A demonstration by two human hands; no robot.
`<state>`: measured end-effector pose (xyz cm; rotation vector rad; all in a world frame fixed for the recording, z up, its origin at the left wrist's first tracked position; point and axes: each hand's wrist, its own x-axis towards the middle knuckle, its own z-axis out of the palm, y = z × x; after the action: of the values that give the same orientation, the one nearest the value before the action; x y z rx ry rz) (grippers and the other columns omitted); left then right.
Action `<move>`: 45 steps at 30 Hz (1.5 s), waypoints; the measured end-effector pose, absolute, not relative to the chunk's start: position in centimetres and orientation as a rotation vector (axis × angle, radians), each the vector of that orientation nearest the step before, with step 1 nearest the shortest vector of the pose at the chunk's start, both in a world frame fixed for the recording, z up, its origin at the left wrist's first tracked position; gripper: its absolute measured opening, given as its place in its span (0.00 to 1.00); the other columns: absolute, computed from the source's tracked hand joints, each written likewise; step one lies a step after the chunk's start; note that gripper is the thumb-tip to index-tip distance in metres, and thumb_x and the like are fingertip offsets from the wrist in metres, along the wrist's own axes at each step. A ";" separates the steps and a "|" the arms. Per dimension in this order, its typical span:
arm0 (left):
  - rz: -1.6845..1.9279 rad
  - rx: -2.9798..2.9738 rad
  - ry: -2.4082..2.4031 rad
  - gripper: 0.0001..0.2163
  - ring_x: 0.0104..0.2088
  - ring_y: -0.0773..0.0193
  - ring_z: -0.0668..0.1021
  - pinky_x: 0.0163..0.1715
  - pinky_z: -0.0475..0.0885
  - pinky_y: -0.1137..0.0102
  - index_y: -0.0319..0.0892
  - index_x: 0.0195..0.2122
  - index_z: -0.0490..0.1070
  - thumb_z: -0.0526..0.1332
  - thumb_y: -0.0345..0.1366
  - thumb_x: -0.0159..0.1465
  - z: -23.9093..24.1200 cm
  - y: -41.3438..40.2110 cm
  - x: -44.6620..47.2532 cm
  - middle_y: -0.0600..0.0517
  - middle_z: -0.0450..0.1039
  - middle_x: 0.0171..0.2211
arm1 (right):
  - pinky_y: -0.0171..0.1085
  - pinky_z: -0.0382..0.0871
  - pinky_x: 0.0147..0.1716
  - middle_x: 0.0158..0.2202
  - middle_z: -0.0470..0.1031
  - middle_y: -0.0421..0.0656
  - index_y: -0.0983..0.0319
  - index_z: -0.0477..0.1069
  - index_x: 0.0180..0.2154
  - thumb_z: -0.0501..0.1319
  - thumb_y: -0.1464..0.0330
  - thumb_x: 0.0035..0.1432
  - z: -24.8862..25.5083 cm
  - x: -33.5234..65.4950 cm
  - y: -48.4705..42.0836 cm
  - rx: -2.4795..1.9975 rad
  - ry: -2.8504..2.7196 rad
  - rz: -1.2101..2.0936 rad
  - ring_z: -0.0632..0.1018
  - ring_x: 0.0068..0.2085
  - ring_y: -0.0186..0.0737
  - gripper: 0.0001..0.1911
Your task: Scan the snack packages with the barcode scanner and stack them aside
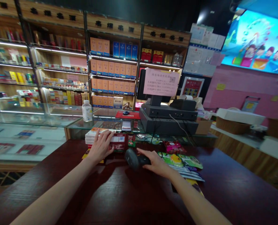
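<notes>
A dark handheld scanner is above the counter, its head turned toward the left hand. The right hand has its handle clamped in the fingers, the index finger lying along the top. Any marking on the scanner's head is too blurred to read.

The left hand lies palm down over a stack of white boxes, fingers spread apart. Its fingertips reach toward a dark red package just beyond, which shows a white label and barcode; its lettering is illegible. A red-and-green packet adjoins it at the right end, behind the scanner.

Beside the right wrist lie flat green pouches, one with a yellow cartoon figure, and past them a magenta package; their print is too small to read.

Farther off, a pink notice covers part of a monitor: Chinese lines including 200元, 300元 and 500元, with a QR code at upper right. A clear bottle stands to the left. The shelving behind repeats 名烟名酒 along its top boards, above rows of orange boxes.
</notes>
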<state>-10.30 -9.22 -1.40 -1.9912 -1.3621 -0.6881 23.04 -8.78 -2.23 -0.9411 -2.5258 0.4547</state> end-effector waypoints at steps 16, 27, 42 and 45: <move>-0.669 -2.033 -1.328 0.35 0.62 0.45 0.66 0.69 0.45 0.45 0.42 0.67 0.56 0.63 0.40 0.59 -1.2 -9.3 -8.5 0.40 0.67 0.58 | 0.49 0.59 0.58 0.58 0.73 0.46 0.54 0.64 0.63 0.64 0.65 0.52 -3.8 25.0 -9.4 -0.957 -2.640 0.442 0.73 0.56 0.53 0.36; -0.696 -2.109 -1.303 0.35 0.62 0.48 0.67 0.69 0.45 0.46 0.46 0.67 0.55 0.63 0.41 0.59 -0.8 -9.1 -6.3 0.42 0.67 0.59 | 0.47 0.71 0.50 0.49 0.79 0.48 0.59 0.71 0.55 0.63 0.58 0.56 -3.8 21.0 -4.7 -0.946 -1.799 1.053 0.79 0.46 0.46 0.27; -0.704 -2.071 -1.415 0.37 0.58 0.45 0.68 0.61 0.59 0.48 0.53 0.66 0.59 0.68 0.49 0.56 -1.0 -8.7 -4.8 0.41 0.62 0.61 | 0.35 0.64 0.32 0.24 0.73 0.37 0.62 0.76 0.28 0.66 0.61 0.47 -3.0 19.6 -3.4 -0.997 -1.651 1.065 0.71 0.27 0.35 0.11; -0.709 -2.105 -1.496 0.38 0.55 0.47 0.71 0.57 0.63 0.51 0.53 0.67 0.56 0.67 0.49 0.57 -0.8 -8.5 -4.7 0.42 0.66 0.56 | 0.35 0.65 0.34 0.26 0.75 0.37 0.62 0.75 0.27 0.66 0.60 0.47 -2.9 19.3 -3.2 -0.987 -1.655 0.985 0.73 0.30 0.37 0.10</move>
<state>-4.68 -8.54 -0.84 -2.1051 -1.4958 -0.7085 19.33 -3.21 -2.89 -0.9873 -1.6553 0.9854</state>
